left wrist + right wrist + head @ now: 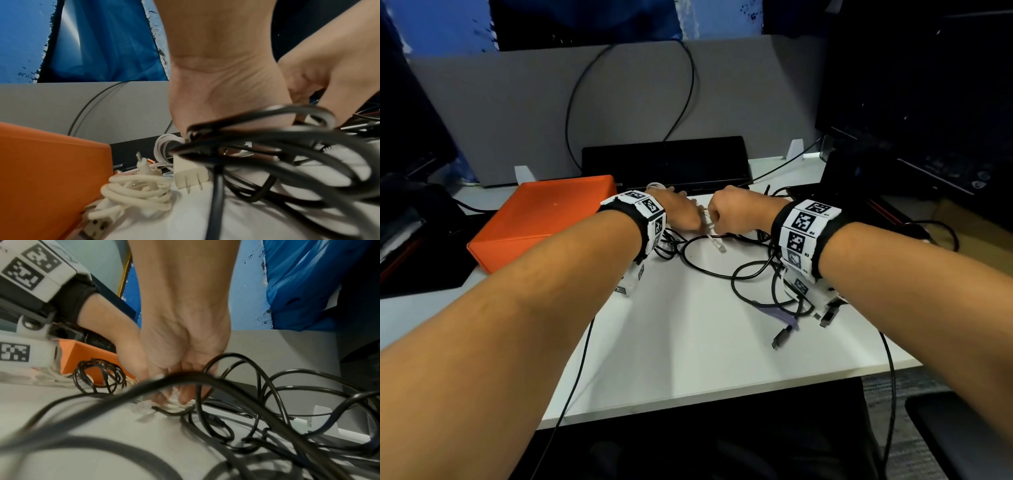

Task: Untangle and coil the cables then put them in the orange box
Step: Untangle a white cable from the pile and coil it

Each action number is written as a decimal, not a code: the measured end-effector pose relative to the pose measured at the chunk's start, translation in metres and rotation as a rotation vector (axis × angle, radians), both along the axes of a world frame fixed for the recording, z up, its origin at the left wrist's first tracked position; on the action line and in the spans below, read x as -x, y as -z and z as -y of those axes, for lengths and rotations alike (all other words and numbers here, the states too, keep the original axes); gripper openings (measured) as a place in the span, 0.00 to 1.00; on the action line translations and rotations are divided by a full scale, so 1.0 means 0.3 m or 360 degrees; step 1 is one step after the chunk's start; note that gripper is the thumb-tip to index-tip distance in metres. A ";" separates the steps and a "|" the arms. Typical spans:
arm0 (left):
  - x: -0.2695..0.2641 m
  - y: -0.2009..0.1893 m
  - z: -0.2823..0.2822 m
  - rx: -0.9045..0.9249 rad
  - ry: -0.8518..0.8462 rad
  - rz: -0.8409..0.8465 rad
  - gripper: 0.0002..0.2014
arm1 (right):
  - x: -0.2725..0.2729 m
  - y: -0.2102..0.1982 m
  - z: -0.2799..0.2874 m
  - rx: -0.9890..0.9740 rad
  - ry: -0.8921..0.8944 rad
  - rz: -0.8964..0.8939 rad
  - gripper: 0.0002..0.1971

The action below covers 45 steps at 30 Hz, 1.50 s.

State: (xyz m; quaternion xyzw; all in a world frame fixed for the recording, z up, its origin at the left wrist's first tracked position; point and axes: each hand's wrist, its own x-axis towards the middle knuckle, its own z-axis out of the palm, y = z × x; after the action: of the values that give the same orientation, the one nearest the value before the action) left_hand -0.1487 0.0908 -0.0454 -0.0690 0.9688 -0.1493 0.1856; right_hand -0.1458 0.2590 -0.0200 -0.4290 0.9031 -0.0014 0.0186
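My two hands meet at the middle of the white desk over a white cable (711, 229) whose clear plug (718, 245) hangs toward me. My left hand (693, 217) grips the cable from the left, with a white loop (656, 186) showing beyond its knuckles. My right hand (715, 215) is a fist pinching the same cable; in the right wrist view its fingers curl on white strands (174, 404). A tangle of black cables (756, 274) lies under and to the right of the hands. The orange box (544, 219) sits to the left, its top face shut.
Beside the orange box (51, 170) lie a coiled white USB cable (135, 191) and a white wall charger (191, 173). A black keyboard (666, 164) stands behind the hands, a dark monitor (914, 85) at the right. Black connectors (782, 337) lie near the desk's front right.
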 end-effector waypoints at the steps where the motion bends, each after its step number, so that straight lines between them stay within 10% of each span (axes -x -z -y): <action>1: 0.008 0.006 0.006 0.0054 -0.0010 0.0021 0.43 | -0.006 -0.004 -0.002 0.0031 0.0002 0.0050 0.12; 14: 0.003 -0.018 0.034 -0.0151 0.0144 -0.0143 0.37 | 0.036 0.002 0.010 -0.0150 0.0000 -0.0061 0.06; 21: -0.015 -0.073 0.051 -0.0347 0.0222 -0.0261 0.21 | 0.071 -0.104 -0.030 0.0018 0.0088 0.0007 0.32; 26: -0.081 -0.155 0.027 -0.0356 0.0250 -0.0413 0.11 | 0.030 -0.221 -0.105 0.0037 0.0031 -0.0073 0.05; 29: -0.145 -0.215 -0.032 -0.0266 0.0350 -0.0528 0.09 | -0.026 -0.278 -0.180 -0.0283 0.0104 0.0086 0.09; 35: -0.325 -0.210 -0.332 -0.0689 0.0414 0.0218 0.21 | -0.137 -0.162 -0.296 -0.1041 0.0288 0.0673 0.25; 45: -0.271 -0.125 -0.454 -0.0837 0.0269 0.0039 0.15 | -0.078 -0.176 -0.348 -0.0372 0.0150 0.0366 0.07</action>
State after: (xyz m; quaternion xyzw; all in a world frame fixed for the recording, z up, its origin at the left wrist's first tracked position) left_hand -0.0676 0.2270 -0.0077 0.0646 0.9742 0.0914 0.1959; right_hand -0.1223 0.3633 0.0328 -0.3781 0.9081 0.0538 0.1716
